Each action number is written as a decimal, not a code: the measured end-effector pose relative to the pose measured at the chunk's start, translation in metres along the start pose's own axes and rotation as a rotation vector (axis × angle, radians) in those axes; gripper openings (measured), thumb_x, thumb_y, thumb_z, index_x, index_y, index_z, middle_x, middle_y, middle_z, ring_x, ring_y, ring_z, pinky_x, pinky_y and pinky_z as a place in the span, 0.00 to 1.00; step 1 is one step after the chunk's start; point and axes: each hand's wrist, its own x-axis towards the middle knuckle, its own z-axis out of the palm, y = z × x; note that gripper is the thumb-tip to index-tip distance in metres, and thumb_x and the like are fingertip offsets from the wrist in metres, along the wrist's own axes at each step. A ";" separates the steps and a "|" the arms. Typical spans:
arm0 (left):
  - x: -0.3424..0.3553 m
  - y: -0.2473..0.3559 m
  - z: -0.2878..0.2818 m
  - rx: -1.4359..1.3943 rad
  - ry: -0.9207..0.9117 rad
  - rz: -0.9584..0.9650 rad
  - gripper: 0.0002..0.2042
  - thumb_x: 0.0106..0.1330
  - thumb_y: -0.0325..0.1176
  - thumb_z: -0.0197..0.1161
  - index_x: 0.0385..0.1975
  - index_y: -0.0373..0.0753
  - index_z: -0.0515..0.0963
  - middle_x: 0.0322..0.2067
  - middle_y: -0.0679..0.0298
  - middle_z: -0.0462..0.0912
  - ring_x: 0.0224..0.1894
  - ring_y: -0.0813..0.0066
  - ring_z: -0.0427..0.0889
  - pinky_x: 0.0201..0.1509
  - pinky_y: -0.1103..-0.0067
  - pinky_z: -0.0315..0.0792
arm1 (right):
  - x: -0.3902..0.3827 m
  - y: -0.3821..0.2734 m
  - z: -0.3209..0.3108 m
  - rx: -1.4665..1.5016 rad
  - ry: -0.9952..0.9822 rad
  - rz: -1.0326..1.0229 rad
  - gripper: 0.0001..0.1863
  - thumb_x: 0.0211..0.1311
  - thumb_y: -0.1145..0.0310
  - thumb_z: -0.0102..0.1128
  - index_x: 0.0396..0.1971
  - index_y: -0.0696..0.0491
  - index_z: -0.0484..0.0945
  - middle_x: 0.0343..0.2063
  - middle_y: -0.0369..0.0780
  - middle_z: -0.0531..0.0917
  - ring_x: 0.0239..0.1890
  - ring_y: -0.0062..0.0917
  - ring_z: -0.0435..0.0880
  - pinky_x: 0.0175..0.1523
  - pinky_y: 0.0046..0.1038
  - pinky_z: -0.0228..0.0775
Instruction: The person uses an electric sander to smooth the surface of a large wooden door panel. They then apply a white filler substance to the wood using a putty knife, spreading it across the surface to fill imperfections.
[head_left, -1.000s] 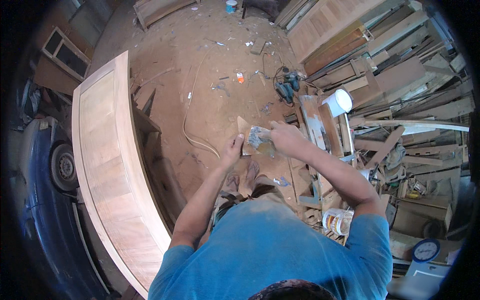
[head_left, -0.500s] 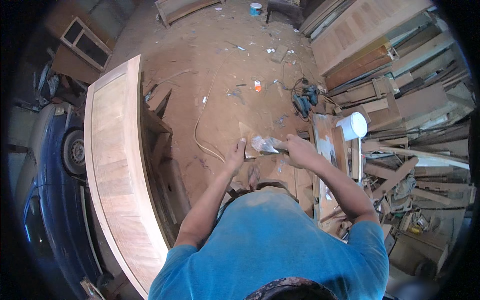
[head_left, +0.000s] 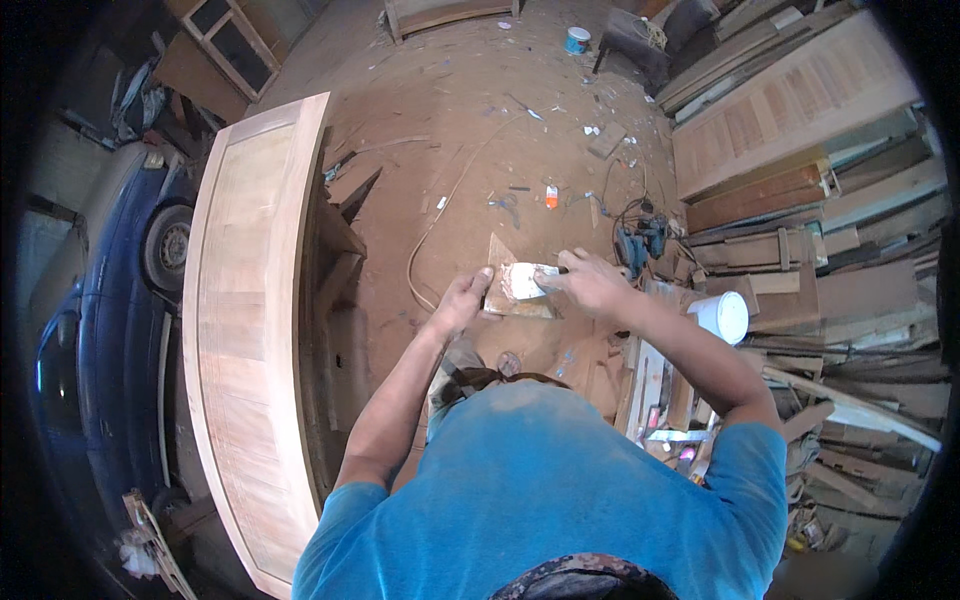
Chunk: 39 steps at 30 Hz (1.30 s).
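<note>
My left hand grips the left edge of a thin, roughly triangular piece of board, its thumb on top. In front of my body, my right hand is closed round the handle of a putty knife. Its broad end lies over the board, pointing left toward my left thumb. White paste covers the blade area and the board beneath, so the blade's edge cannot be made out.
A large wooden panel door lies raised on my left, with a blue car beyond it. At right, a white bucket stands by a cluttered bench. Power tools, a cable and stacked planks lie around.
The view has swung, so the surroundings sit further right. My right hand has turned the putty knife, and its white-covered face now shows broad and flat over the board.
</note>
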 end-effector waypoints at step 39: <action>0.127 0.070 -0.432 -0.098 0.443 0.364 0.19 0.78 0.42 0.48 0.42 0.31 0.78 0.33 0.62 0.84 0.37 0.73 0.80 0.47 0.74 0.73 | 0.511 -0.090 -0.069 0.094 -0.200 -0.094 0.25 0.58 0.74 0.59 0.57 0.42 0.81 0.41 0.47 0.78 0.45 0.43 0.81 0.49 0.40 0.75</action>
